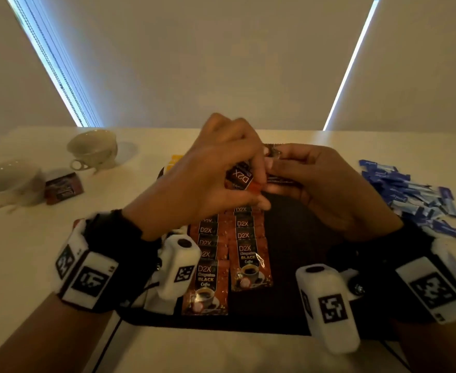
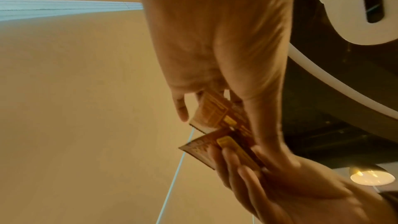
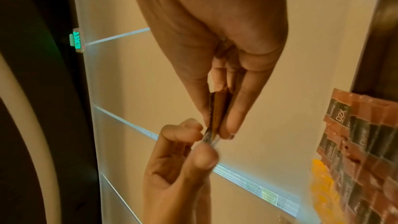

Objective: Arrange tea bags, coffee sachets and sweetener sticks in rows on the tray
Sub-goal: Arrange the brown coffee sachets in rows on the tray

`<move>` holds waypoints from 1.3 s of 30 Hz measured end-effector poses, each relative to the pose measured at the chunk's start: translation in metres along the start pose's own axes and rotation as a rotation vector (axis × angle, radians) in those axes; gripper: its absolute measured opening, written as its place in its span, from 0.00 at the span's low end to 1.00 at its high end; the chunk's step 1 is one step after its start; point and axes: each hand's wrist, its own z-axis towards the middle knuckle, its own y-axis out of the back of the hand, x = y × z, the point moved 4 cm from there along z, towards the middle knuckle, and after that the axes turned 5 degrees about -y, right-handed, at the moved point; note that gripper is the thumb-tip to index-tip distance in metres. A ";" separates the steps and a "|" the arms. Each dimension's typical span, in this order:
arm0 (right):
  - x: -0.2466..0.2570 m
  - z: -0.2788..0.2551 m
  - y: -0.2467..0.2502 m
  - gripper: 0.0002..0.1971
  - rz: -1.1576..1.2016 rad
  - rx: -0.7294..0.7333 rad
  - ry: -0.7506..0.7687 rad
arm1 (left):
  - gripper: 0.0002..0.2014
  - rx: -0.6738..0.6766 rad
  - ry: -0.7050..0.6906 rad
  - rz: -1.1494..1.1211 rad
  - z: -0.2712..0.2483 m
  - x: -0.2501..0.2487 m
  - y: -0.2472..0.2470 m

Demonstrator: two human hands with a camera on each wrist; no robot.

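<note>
left hand (image 1: 208, 168): raised over the tray's 12 o'clock end; thumb and fingers curled, pinching a sachet (image 1: 239, 176) by its end, probably to peel one off

right hand (image 1: 321, 184): opposite, fingers curled round a thin stack of sachets (image 1: 283, 180) held edge-on; acts as the feed stock, so the left can take singles

tray (image 1: 296, 238): dark, centre of table; two overlapped coffee rows (image 1: 229, 251) run 12 to 6 o'clock, shingled so every label shows; right half bare, likely kept for the other items

sticks (image 1: 409, 195): blue loose heap on the table at 3 o'clock off the tray; not yet laid

tea bags: yellow packets (image 1: 174, 160) at the tray's 11 o'clock corner, mostly hidden behind the left hand; can't confirm what they are

off-task: two cups (image 1: 93, 149) and a spare sachet (image 1: 63, 187) at 9-10 o'clock

step: coffee rows in hand; sticks pending
</note>
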 end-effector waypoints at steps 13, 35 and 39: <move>-0.001 0.002 0.000 0.05 -0.139 -0.114 0.101 | 0.23 0.095 0.624 -0.534 -0.013 0.031 0.010; 0.003 -0.003 -0.008 0.06 -0.391 0.027 0.104 | 0.16 -0.024 0.493 -0.388 -0.005 0.027 0.013; 0.006 -0.006 -0.012 0.14 -0.369 0.074 0.106 | 0.11 0.007 0.586 -0.648 -0.011 0.030 0.012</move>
